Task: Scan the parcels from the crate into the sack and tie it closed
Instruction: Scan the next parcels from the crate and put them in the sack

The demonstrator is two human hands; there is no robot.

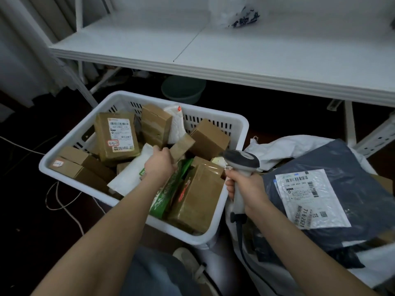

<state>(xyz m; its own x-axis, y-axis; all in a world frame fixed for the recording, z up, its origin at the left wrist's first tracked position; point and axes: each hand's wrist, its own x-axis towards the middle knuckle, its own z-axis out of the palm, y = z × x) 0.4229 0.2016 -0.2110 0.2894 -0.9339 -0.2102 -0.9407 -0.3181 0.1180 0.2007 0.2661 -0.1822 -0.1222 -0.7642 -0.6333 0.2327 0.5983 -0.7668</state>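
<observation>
The left hand (pixel 159 163) grips a small brown parcel (pixel 182 146) inside the crate (pixel 239 124), its long axis angled toward the scanner (pixel 242 162) gripped by the right hand (pixel 248 190), with the sack (pixel 277 150) beyond.

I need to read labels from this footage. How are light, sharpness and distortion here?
Head view: dim, bluish light, floor under the table nearly black; wide angle bows the table edge; the label on the dark mailer shows large digits, fine print soft; the bag on the table is blurred.
</observation>
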